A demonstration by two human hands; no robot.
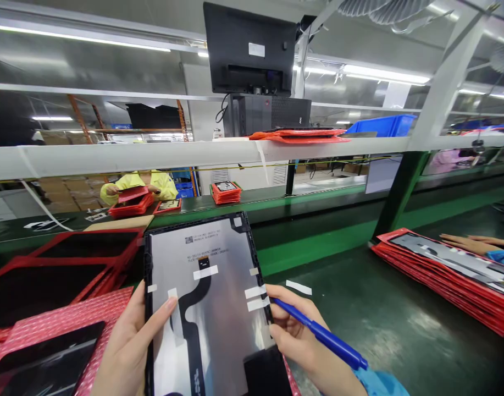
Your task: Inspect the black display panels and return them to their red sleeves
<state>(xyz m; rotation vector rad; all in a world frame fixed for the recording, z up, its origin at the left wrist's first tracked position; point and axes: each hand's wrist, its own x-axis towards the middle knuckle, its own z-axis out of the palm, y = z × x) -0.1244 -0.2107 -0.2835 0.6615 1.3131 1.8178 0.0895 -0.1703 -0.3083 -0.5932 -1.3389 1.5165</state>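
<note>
A tablet screen panel [225, 324] is held up in front of me, its silver back facing me. Strips of white tape and a black flex cable [192, 324] lie across that back. My left hand [130, 341] grips the panel's left edge, thumb pressed on a tape strip. At the right edge, my right hand [297, 330] pinches the panel's side while also holding a blue pen [321, 335] between its fingers. The pen slants down to the right. A loose white strip [298, 287] lies on the green bench just beyond my right hand.
Left, dark panels lie on red bubble-wrap bags [70, 313]. A stack of red-bagged panels [445, 280] sits on the right of the green bench [359, 313]. Across a white rail [173, 157], a person in yellow [169, 184] handles red bags. A monitor [249, 52] stands above.
</note>
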